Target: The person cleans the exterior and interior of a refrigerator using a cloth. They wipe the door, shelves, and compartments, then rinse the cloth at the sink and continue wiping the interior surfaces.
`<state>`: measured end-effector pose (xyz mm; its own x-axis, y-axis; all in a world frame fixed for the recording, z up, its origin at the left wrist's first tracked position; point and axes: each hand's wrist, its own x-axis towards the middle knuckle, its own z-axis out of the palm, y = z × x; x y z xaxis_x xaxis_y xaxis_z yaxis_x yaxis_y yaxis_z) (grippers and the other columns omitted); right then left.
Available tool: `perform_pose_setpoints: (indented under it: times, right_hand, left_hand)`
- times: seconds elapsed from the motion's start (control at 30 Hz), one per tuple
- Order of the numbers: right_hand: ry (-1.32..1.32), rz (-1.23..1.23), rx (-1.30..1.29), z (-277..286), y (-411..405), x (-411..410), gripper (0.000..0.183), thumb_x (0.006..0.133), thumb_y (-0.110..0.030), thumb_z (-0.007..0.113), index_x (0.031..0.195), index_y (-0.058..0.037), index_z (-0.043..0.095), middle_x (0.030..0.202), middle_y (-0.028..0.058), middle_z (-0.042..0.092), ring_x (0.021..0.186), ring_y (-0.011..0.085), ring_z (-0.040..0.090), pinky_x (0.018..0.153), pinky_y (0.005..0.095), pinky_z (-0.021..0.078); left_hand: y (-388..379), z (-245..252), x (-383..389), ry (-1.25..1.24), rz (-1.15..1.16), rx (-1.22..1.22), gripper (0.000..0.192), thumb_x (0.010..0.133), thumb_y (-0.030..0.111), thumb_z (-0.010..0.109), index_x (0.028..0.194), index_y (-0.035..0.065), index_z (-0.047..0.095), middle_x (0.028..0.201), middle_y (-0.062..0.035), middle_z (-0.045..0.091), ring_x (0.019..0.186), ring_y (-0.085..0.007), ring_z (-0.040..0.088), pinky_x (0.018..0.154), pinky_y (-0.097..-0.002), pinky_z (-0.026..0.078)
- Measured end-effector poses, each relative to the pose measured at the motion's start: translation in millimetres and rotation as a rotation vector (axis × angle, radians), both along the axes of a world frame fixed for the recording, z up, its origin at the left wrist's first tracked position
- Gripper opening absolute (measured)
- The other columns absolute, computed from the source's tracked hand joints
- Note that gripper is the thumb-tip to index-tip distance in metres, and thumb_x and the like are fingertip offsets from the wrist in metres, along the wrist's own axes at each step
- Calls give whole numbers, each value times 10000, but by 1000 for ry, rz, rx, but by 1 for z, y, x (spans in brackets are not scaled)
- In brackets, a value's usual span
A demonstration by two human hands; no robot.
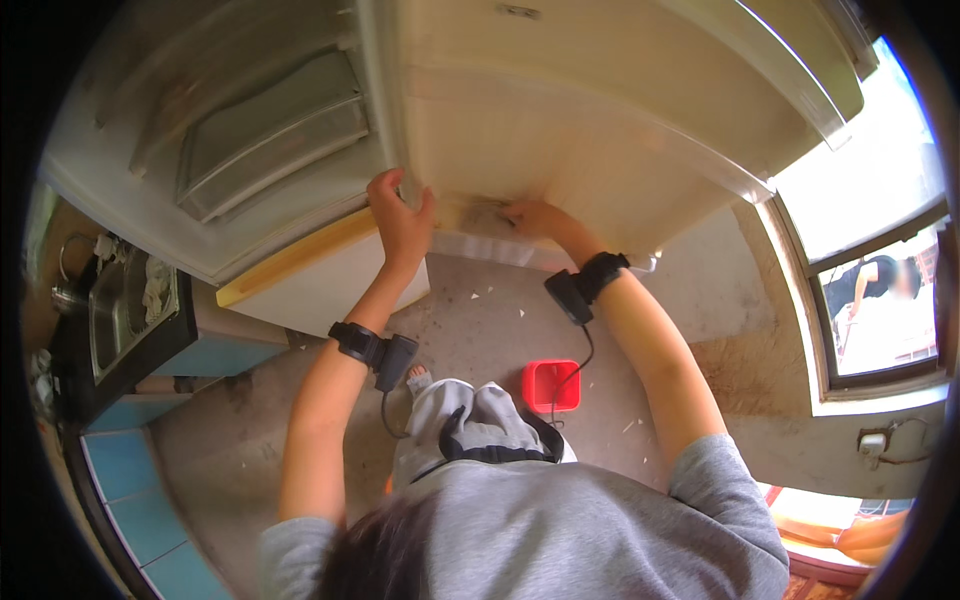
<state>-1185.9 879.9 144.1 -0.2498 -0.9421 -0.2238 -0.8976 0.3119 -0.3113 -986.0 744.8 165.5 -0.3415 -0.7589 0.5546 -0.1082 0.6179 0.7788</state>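
Note:
An open refrigerator stands before me, its inner compartment on the left and its door [540, 142] on the right. My left hand [403, 229] is raised by the seam between the two, fingers curved and apart from the thumb, with nothing seen in it. Low on the door's inner face is my right hand [541, 220], at the bottom door shelf [487, 250]. A blurred greyish patch lies at its fingertips; whether it is a held thing or a mark is unclear. A clear plastic drawer [277, 139] sits inside the compartment.
A red plastic bucket [530, 388] stands on the concrete floor [480, 315]. To the left is a counter with a metal sink [112, 315]. At right, a window [817, 337] shows a person [862, 281] outside. Black cables run from my wrist devices.

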Motion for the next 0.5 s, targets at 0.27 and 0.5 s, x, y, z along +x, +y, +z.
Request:
perform_pose_setpoints:
  times: [0.27,0.5]
  right_hand:
    - [70,89,-33,-28,-84,44,457,682,-277,614,1130,-186,608,1078,119,622,1019,324,567,866,390,456]
    - [-3,-120,-103,-36,-25,10,407,636,-193,657,1033,-111,628,1027,115,637,959,310,591,805,402,468]
  left_hand:
    - [-52,51,-21,115,-116,-357,761,745,191,684,1341,-20,261,1392,-256,210,1290,-402,227,1042,-472,225]
    - [-61,51,-47,263,-193,-510,633,774,73,577,1343,16,305,1399,-240,230,1310,-424,193,1054,-489,207]
